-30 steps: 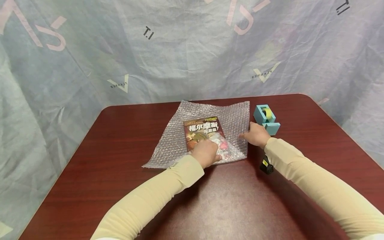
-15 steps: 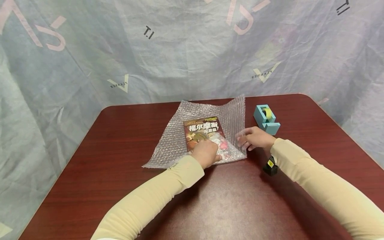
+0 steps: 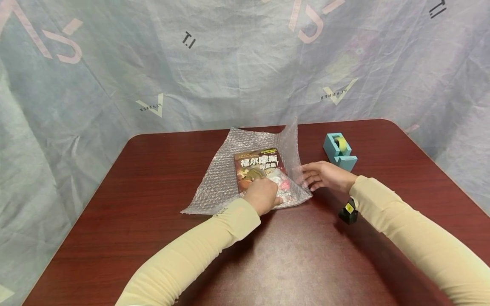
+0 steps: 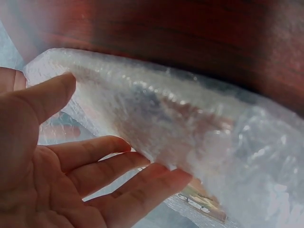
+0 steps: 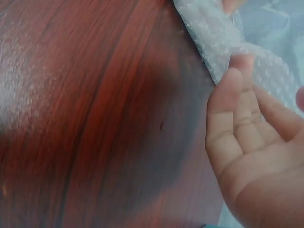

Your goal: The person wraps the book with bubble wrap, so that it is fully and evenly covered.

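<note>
A book [image 3: 250, 163] with a brown and yellow cover and white characters lies on a sheet of bubble wrap [image 3: 218, 170]. The wrap's near flap is folded over the book's lower part. My left hand [image 3: 262, 195] presses on this flap; in the left wrist view its fingers [image 4: 114, 166] lie extended against the plastic, thumb apart. On the right, the wrap's side edge stands raised and leans inward. My right hand [image 3: 325, 175] touches that edge from outside with fingertips, its fingers [image 5: 244, 109] fairly straight in the right wrist view. The book's lower part is blurred by the wrap.
A light blue tape dispenser [image 3: 340, 151] with a yellow roll stands right of the wrap, beyond my right hand. All rests on a dark red wooden table [image 3: 160, 170]. A grey printed cloth [image 3: 245, 63] hangs behind the table's far edge.
My right hand has moved lower along the wrap's right edge and its fingers have spread out. That edge has risen and tipped left toward the book. My left hand has stayed in place.
</note>
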Demonstrator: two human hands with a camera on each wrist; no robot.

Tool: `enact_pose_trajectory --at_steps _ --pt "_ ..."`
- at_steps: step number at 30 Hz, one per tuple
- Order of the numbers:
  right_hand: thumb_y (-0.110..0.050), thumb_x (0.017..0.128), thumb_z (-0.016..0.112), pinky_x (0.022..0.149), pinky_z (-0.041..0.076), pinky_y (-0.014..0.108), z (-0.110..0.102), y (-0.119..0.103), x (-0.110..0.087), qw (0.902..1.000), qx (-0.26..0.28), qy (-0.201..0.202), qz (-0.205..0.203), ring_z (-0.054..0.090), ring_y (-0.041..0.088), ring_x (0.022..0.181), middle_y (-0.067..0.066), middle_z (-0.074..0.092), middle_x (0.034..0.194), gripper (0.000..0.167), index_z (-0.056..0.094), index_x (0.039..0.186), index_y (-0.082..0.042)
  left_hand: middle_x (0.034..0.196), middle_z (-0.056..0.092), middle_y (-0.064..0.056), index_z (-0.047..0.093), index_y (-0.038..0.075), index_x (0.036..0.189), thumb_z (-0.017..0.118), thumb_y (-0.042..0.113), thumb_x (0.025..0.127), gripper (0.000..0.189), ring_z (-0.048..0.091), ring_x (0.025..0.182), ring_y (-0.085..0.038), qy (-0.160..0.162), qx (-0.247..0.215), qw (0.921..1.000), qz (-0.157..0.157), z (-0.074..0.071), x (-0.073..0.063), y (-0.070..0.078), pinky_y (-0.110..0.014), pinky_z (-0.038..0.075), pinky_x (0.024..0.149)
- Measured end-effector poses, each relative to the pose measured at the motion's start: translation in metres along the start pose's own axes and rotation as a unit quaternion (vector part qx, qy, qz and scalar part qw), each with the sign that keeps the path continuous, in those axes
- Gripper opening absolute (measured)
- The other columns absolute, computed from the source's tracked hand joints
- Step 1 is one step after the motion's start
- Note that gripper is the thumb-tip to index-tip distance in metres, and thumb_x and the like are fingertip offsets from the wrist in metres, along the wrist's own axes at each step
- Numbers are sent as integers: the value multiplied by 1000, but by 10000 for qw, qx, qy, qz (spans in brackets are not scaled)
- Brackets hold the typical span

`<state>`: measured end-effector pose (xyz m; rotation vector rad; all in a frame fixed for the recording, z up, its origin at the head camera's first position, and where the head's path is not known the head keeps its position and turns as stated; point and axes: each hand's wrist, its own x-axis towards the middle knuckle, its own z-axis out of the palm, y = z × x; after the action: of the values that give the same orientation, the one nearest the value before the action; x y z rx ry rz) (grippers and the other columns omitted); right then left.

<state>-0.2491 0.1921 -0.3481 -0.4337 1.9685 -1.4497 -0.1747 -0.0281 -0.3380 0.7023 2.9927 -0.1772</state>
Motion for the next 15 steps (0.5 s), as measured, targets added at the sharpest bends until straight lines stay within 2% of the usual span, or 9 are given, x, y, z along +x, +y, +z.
enact_pose_trajectory --at_steps 3,7,11,15 --pt "-13 106 38 80 53 31 2 -1 1 9999 -21 -47 -89 61 12 90 6 68 109 51 33 148 15 98 76 -6 74 10 84 71 44 95 36 72 95 -23 7 23 10000 -18 -1 -1 0 -36 52 92" --pt "-9 100 55 76 55 30 5 1 3 9986 -458 3 -272 61 13 85 7 69 111 53 43 147 12 100 76 -8 74 11 85 70 44 95 36 71 95 -24 -15 7 10000 -56 -1 -2 -1 -37 53 89" --pt "-12 99 63 74 55 31 10 0 7 9947 -940 71 -419 61 15 85 6 70 103 49 53 143 6 105 75 -9 76 11 88 68 46 96 37 70 97 -26 -69 54 9999 -133 0 -1 -1 -38 56 84" --pt "-10 96 67 72 55 31 16 -4 10 9900 -1272 134 -602 60 16 82 3 70 90 47 57 140 7 107 74 -10 77 10 93 66 48 97 39 69 99 -28 -82 154 9996 -204 1 -2 0 -38 57 81"
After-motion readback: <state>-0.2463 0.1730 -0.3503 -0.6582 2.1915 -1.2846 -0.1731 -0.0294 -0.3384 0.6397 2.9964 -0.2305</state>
